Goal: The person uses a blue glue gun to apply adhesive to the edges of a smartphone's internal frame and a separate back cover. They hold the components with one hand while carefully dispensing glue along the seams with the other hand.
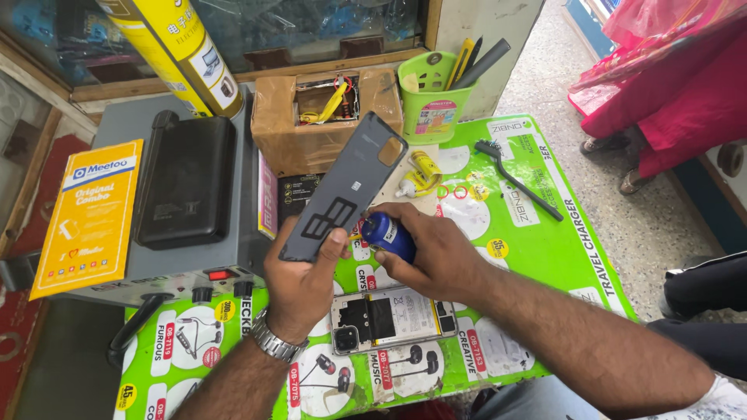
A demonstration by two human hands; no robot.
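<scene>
Grey plastic phone back cover (345, 187), tilted above the green printed table mat (545, 233), is clamped at its lower end by the left hand (305, 274). The right hand (432, 253) is closed around a small blue bottle (387, 236) just beside the cover's lower edge. An opened phone body (393, 317) lies on the mat below both hands.

Two bare forearms reach in from below and meet mid-frame. The left hand (303, 268) — a metal watch on its wrist — is raised, fingers and thumb closed in a grip. The right hand (432, 249) curls shut — knuckles upward, just beside the left.
</scene>
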